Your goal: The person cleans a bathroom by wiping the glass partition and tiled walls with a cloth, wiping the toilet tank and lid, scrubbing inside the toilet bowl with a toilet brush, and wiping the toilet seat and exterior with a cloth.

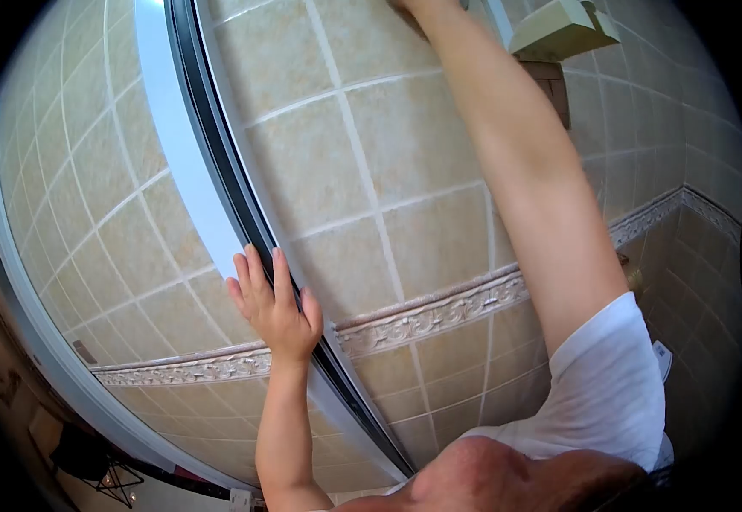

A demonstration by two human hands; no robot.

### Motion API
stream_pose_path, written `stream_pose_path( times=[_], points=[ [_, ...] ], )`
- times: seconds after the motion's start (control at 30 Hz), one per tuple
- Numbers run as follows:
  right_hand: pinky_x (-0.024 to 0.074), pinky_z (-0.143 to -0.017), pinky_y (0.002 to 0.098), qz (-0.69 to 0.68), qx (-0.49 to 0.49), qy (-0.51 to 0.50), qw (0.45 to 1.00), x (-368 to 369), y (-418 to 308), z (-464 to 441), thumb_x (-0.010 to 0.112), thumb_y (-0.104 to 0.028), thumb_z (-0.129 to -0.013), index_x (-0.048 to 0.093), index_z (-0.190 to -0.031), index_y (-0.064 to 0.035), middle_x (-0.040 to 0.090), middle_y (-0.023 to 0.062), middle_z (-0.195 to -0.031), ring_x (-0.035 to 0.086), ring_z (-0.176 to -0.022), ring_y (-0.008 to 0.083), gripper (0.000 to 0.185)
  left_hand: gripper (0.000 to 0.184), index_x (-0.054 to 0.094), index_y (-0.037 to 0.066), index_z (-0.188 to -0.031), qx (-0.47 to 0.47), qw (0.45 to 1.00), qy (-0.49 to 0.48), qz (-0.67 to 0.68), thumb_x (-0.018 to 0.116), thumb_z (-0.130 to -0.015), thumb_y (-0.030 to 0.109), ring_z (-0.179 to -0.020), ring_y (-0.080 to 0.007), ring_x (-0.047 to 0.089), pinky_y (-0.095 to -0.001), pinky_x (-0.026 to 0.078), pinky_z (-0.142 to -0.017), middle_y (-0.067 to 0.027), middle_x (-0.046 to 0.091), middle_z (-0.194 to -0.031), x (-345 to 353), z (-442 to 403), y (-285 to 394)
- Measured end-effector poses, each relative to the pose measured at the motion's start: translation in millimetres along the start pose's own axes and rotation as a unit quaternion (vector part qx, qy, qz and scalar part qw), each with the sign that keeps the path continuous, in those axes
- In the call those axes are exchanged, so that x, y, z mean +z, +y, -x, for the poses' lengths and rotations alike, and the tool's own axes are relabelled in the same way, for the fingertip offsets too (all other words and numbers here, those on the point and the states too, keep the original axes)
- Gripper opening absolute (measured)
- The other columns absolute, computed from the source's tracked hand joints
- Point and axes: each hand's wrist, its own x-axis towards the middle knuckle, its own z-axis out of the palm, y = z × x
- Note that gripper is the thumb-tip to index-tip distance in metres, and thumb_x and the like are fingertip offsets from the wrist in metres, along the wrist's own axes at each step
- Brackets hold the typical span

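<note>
The left hand (277, 311) sits fingers spread on the dark strip (210, 128), which runs lengthwise past its fingertips, way nearer than the right hand (419, 5), whose fingers I can't make out.

The single view looks from the person's head toward a tiled wall (413, 154) at close range, its wide, curved field ending in black corners. It sits askew: the carved border (439, 317) climbs rightward. The left hand (279, 311) falls near mid-view; the right arm (529, 171) reaches the top edge.
</note>
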Motion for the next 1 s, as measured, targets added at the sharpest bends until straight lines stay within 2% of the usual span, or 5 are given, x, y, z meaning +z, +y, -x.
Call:
stream_pose_path(
  times=[0.17, 0.37, 0.5, 0.67, 1.0],
  points=[
    [0.0323, -0.089, 0.0492, -0.034, -0.145, 0.07, 0.986, 5, 5, 88, 0.058, -0.034, -0.073, 0.044, -0.121, -0.0103, 0.047, 0.0159, -0.114, 0.042, -0.108, 0.0335, 0.056, 0.058, 0.043, 0.005, -0.127, -0.004, 1.0, 0.001, 0.002, 0.05, -0.07, 0.014, -0.13, -0.0344, 0.022, -0.0491, 0.01, -0.104, -0.0199, 0.03, -0.137, 1, 1, -1],
    [0.0235, -0.091, 0.0533, -0.101, -0.266, -0.205, 0.936, -51, 11, 266, 0.068, -0.028, -0.063, 0.049, -0.119, -0.0222, 0.043, 0.0122, -0.125, 0.025, -0.127, 0.0319, 0.059, 0.059, 0.042, 0.005, -0.127, 0.009, 1.0, 0.006, 0.007, 0.053, -0.07, 0.015, -0.13, -0.0342, 0.021, -0.0484, 0.01, -0.104, -0.0196, 0.029, -0.137, 3, 3, -6],
    [0.0365, -0.075, 0.0434, -0.181, -0.421, -0.247, 0.854, -91, 33, 369, 0.054, -0.018, -0.069, 0.056, -0.107, -0.0302, 0.046, 0.0003, -0.121, 0.034, -0.125, 0.0215, 0.04, 0.058, 0.043, 0.006, -0.126, 0.012, 1.0, -0.001, 0.022, 0.053, -0.07, 0.017, -0.129, -0.0351, 0.022, -0.0488, 0.01, -0.104, -0.0203, 0.029, -0.137, 3, 3, -8],
    [0.0359, -0.074, 0.0392, -0.192, -0.481, -0.294, 0.804, -79, 32, 328, 0.05, -0.018, -0.074, 0.056, -0.107, -0.0306, 0.045, 0.0001, -0.125, 0.037, -0.123, 0.0184, 0.035, 0.056, 0.047, 0.007, -0.123, -0.002, 0.999, 0.008, 0.033, 0.053, -0.069, 0.017, -0.129, -0.0343, 0.023, -0.0503, 0.009, -0.104, -0.0194, 0.031, -0.136, 4, 3, -7],
    [0.0356, -0.088, 0.0463, -0.148, -0.245, -0.03, 0.958, 18, -29, 97, 0.058, -0.025, -0.072, 0.043, -0.122, -0.0092, 0.05, 0.0181, -0.111, 0.046, -0.105, 0.0339, 0.054, 0.053, 0.043, 0.003, -0.125, 0.006, 0.998, 0.012, 0.067, 0.045, -0.073, 0.014, -0.13, -0.0337, 0.022, -0.0477, 0.007, -0.105, -0.0195, 0.031, -0.136, 3, 5, -10]
  ],
)
